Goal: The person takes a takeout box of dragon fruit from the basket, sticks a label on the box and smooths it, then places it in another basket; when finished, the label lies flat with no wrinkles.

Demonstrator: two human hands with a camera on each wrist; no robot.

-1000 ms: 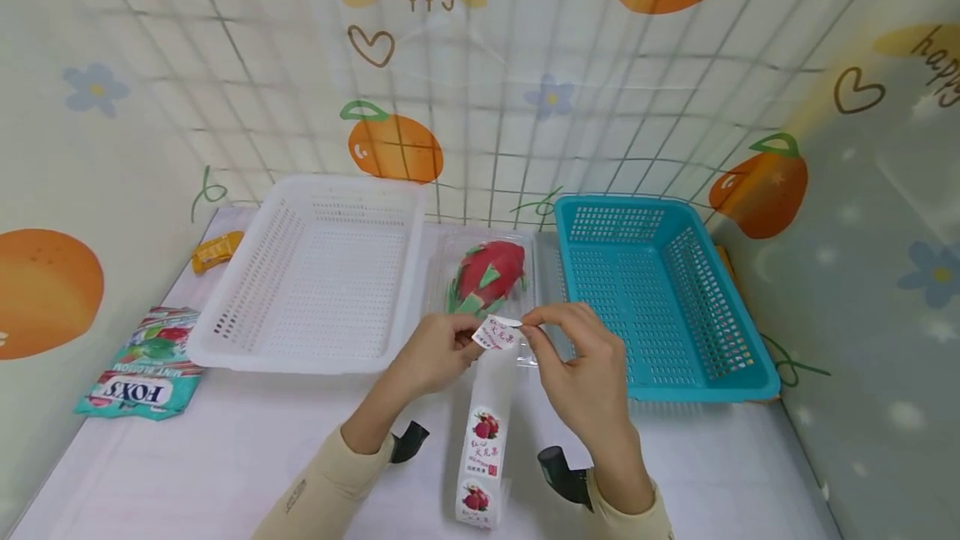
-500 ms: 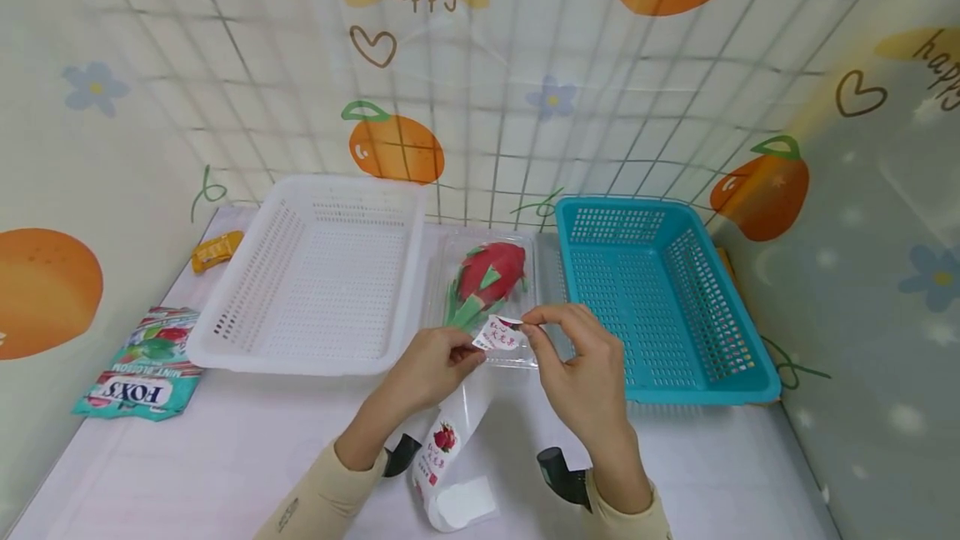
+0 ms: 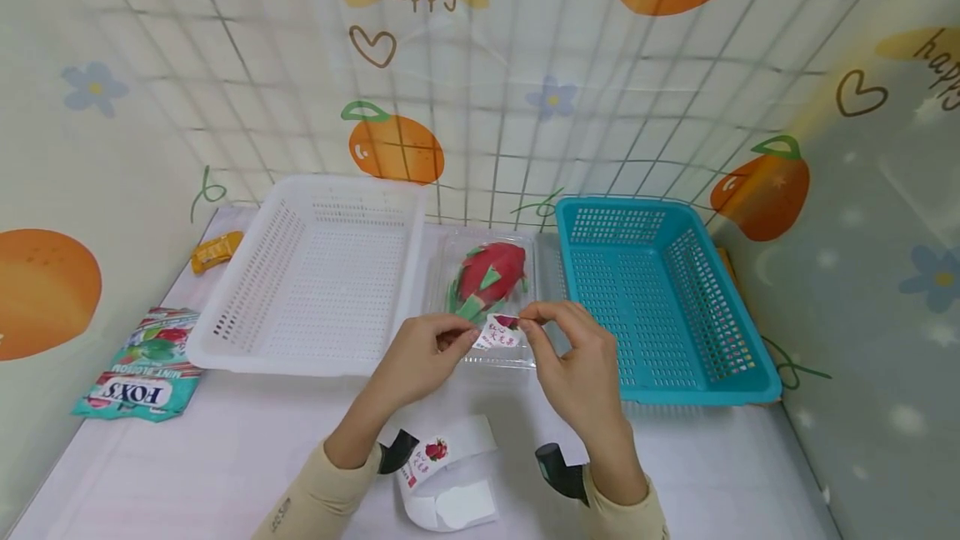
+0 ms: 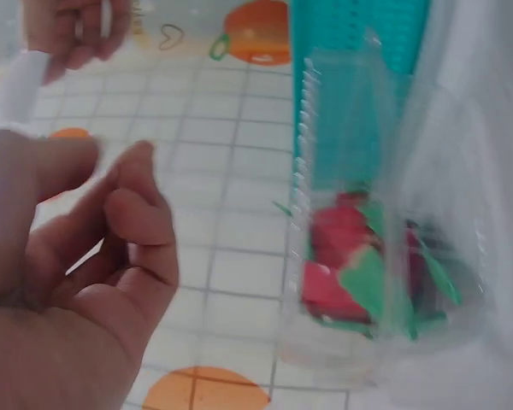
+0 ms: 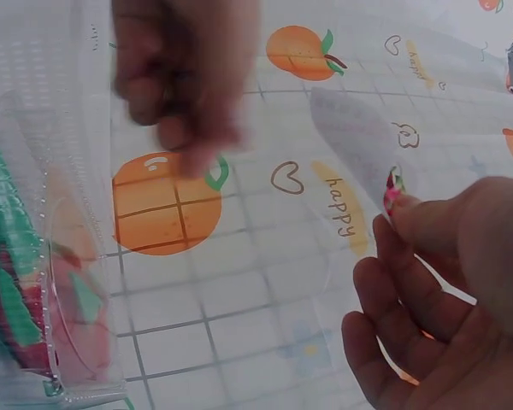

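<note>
A white label [image 3: 500, 331] with a dragon fruit picture and red lettering is pinched between the thumb and index finger of my right hand [image 3: 577, 365]. My left hand [image 3: 423, 357] is by the label's left edge in the head view. The left wrist view shows a gap between that hand's thumb and loosely bent fingers, with nothing between them. Below the hands, a roll of labels [image 3: 450, 458] lies on the table, its strip folded over. Just beyond them sits a clear plastic box [image 3: 442, 273] with a red dragon fruit [image 3: 491, 273] inside.
A white basket [image 3: 300, 361] stands left of the box, and a blue basket [image 3: 675, 394] stands to its right. A FOX'S candy bag [image 3: 142, 373] and a small yellow packet [image 3: 217, 252] lie at the far left. A patterned cloth [image 3: 480, 65] hangs behind.
The label strip has left my left hand, swung left and dropped onto the roll. My right hand still holds the separate label; my left fingers have come off it.
</note>
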